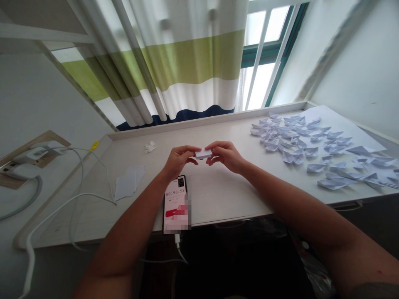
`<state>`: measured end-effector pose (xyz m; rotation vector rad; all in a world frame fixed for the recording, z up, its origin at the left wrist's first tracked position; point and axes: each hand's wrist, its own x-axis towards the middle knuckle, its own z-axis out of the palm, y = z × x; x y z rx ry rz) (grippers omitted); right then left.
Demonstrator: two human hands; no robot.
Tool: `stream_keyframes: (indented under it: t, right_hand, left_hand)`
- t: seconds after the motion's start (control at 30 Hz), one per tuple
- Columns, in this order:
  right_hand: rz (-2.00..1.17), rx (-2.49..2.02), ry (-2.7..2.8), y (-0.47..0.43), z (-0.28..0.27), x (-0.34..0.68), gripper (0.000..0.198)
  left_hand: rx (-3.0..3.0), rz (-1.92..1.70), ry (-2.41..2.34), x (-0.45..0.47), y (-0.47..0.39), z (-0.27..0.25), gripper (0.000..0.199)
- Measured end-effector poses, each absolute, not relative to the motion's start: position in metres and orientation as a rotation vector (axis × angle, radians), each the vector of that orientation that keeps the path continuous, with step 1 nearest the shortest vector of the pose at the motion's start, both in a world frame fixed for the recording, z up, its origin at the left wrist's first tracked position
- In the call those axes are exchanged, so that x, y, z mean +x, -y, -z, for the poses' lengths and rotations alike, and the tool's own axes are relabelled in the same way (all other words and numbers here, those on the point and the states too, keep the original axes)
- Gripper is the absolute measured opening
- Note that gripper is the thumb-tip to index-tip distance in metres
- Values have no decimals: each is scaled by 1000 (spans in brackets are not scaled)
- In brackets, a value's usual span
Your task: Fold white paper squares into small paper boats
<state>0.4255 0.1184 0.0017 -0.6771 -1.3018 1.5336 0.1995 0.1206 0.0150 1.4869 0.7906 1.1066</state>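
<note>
A small folded piece of white paper [203,154] is held up above the desk between my two hands. My left hand [180,159] pinches its left end between thumb and fingers. At the right end, my right hand [227,155] grips it the same way, with the other fingers curled beneath. Many folded white paper boats [291,155] lie spread over the right side of the desk, apart from my hands. Just below my left hand lies a phone [175,207] with a timer on its screen and a cable plugged into its lower end.
The white desk [224,199] has a raised back edge below a striped curtain [193,62]. A crumpled bit of paper [150,147] and a torn sheet [129,182] lie on the left. White cables [81,195] run from a wall socket [31,158] across the left edge.
</note>
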Motion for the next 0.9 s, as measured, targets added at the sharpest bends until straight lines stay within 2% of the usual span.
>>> stream_keyframes:
  t: [0.1, 0.4, 0.73, 0.9]
  right_hand:
    - [-1558, -661, 1293, -119, -1, 426, 23]
    - [-1497, -680, 1382, -122, 5, 424, 46]
    - [-1466, -656, 1432, -125, 7, 426, 42]
    - [-1437, -679, 1449, -126, 9, 426, 42]
  left_hand:
    - [1469, -1085, -791, 199, -120, -16, 22]
    - [1544, -1108, -833, 201, -121, -13, 26]
    - [1629, -1099, -841, 200, -120, -15, 25]
    - [1676, -1077, -874, 199, -120, -17, 33]
